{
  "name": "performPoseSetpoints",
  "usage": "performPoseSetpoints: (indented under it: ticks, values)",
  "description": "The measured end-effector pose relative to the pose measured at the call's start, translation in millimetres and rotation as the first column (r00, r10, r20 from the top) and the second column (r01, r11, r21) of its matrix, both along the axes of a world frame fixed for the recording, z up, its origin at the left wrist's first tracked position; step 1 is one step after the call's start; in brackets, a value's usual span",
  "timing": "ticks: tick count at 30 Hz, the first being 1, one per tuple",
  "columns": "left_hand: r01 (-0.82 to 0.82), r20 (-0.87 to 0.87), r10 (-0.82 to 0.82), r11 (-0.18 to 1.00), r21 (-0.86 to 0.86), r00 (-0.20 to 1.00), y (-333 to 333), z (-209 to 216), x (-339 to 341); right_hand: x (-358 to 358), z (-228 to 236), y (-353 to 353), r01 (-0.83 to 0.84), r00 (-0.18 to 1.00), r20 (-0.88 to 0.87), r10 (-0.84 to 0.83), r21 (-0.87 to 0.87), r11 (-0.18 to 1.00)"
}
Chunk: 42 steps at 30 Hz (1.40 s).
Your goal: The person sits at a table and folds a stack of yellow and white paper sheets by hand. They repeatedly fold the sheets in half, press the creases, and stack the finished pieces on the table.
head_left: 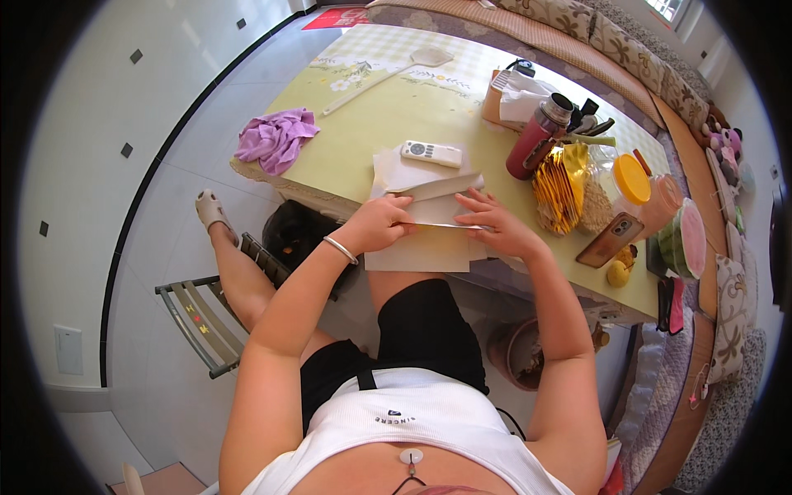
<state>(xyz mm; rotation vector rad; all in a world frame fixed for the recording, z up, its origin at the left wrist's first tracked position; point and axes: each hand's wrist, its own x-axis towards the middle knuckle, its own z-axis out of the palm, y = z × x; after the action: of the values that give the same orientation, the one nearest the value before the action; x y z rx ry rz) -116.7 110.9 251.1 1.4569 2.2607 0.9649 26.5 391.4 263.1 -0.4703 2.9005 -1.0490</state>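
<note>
A sheet of white paper lies at the table's near edge, its far part curled up into a flap. My left hand is closed on the sheet's left side, thumb and fingers pinching it. On the right side, my right hand grips the sheet between thumb and fingers, with the fingertips resting near the flap. More paper hangs below, over the table edge above my lap. Just beyond the flap, a white remote control rests on other white sheets.
On the table are a purple cloth, a fly swatter, a tissue box, a red thermos, gold packets, a yellow-lidded jar, a phone and a cut watermelon. A bin stands beneath.
</note>
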Motion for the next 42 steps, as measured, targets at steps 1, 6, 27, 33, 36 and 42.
performPoseSetpoints:
  ticks: [1, 6, 27, 33, 36, 42]
  values:
    - [0.001, 0.012, -0.001, 1.0, -0.004, 1.0, -3, 0, -2, 1, 5, 2, -0.013, 1.0, -0.001, 0.013, 0.028, 1.0]
    - [-0.023, -0.074, 0.016, 0.996, -0.09, 0.997, -15, 16, -4, 3, 2, 23, -0.036, 0.994, 0.09, 0.055, -0.201, 0.979]
    - [-0.114, -0.616, 0.33, 0.925, 0.363, 0.715, 34, -5, 14, -24, -47, -22, 0.603, 0.722, -0.349, -0.598, -0.11, 0.791]
    - [-0.032, -0.575, 0.011, 0.999, -0.026, 0.818, 40, -23, 42, -23, -56, -19, 0.599, 0.672, -0.436, -0.598, -0.154, 0.786]
    - [-0.05, -0.579, 0.004, 0.997, -0.062, 0.815, 39, -25, 41, -24, -56, -19, 0.611, 0.669, -0.428, -0.608, -0.15, 0.777]
    - [-0.072, -0.574, -0.012, 0.99, -0.123, 0.819, 40, -26, 42, -25, -57, -21, 0.634, 0.654, -0.431, -0.621, -0.134, 0.761]
